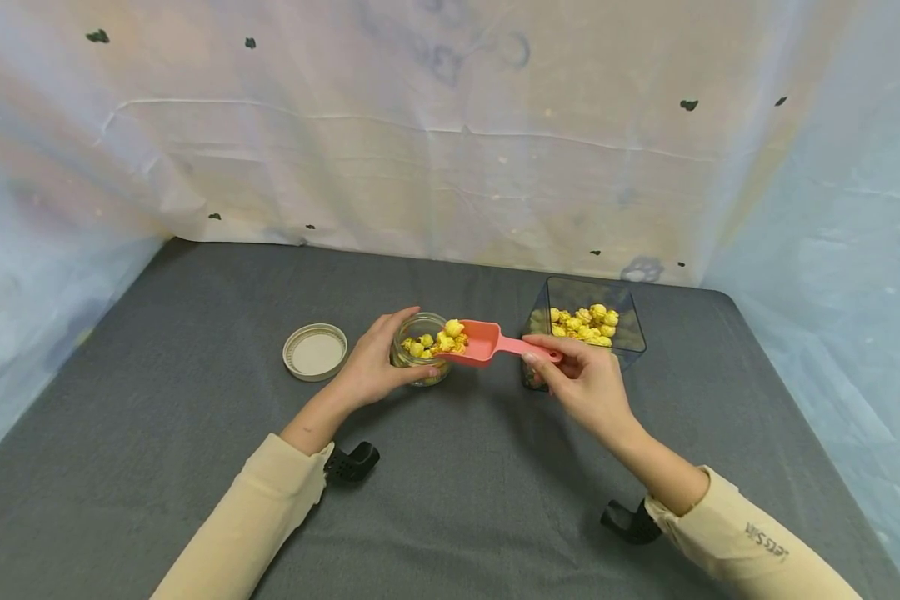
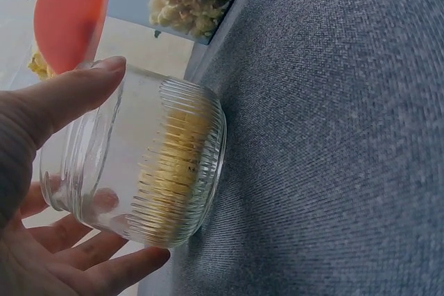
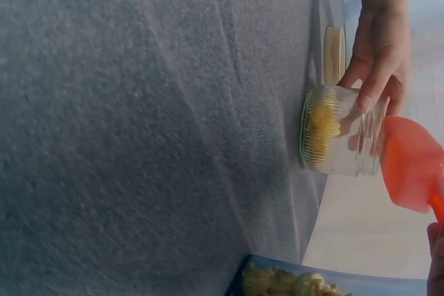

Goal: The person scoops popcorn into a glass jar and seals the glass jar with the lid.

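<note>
A round cream-coloured lid (image 1: 315, 352) lies flat on the grey table (image 1: 195, 400), furthest left and just apart from the other things. Beside it, the left hand (image 1: 371, 367) curls round a small ribbed glass jar (image 1: 421, 348), thumb on the near side and fingers behind, holding it upright on the cloth. The jar stands near the middle of the table and has yellow popcorn (image 1: 438, 340) in its bottom (the left wrist view shows the layer low inside the glass (image 2: 170, 171)). A coral-pink scoop (image 1: 480, 343) hovers with its bowl at the jar's mouth, a few kernels heaped at its front edge. To the right, the right hand (image 1: 585, 385) pinches the scoop's handle between thumb and fingers. Just behind that hand sits a clear square container (image 1: 587, 329) with more popcorn in its base, close to the table's far right corner. Both arms wear cream-coloured sleeves (image 1: 255, 517).
</note>
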Demonstrator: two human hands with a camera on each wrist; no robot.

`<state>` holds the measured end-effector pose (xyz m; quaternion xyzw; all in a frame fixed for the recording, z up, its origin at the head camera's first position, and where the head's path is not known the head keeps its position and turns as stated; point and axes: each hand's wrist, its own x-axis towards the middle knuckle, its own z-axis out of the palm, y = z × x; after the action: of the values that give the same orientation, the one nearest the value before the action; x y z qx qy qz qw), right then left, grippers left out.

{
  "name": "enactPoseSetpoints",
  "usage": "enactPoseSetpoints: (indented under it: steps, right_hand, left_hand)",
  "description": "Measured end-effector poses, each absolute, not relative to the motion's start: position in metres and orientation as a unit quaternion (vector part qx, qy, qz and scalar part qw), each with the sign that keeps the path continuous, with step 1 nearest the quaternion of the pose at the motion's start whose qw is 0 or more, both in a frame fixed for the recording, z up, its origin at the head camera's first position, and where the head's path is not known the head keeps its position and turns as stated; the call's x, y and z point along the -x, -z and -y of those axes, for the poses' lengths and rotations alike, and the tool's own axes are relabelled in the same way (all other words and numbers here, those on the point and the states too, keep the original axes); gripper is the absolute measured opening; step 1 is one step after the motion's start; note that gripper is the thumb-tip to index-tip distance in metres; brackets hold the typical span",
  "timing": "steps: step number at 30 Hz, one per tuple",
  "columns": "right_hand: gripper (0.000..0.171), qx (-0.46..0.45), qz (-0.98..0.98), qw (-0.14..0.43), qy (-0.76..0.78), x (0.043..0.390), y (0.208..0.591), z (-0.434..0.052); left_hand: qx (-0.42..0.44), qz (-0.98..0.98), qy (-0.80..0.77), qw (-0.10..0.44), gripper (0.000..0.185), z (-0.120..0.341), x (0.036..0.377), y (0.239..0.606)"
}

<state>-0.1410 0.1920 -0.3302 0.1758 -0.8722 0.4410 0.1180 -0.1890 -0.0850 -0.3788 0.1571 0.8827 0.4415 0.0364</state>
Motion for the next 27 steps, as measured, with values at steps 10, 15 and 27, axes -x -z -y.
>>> enactPoseSetpoints:
  steps: [10,15,27]
  right_hand:
    - [0.025,-0.176,0.889,0.112,-0.408,0.145,0.319,-0.188]
    - [0.023,-0.180,0.892,0.119,-0.397,0.146,0.316,-0.187]
    - [0.023,-0.193,0.900,0.111,-0.375,0.151,0.307,-0.183]
  left_hand:
    - [-0.161,-0.880,-0.446,0.034,0.090,0.086,0.189,0.379]
    - [-0.163,-0.879,-0.447,0.031,0.089,0.086,0.188,0.379]
    - [-0.163,-0.878,-0.450,0.032,0.089,0.086,0.188,0.378]
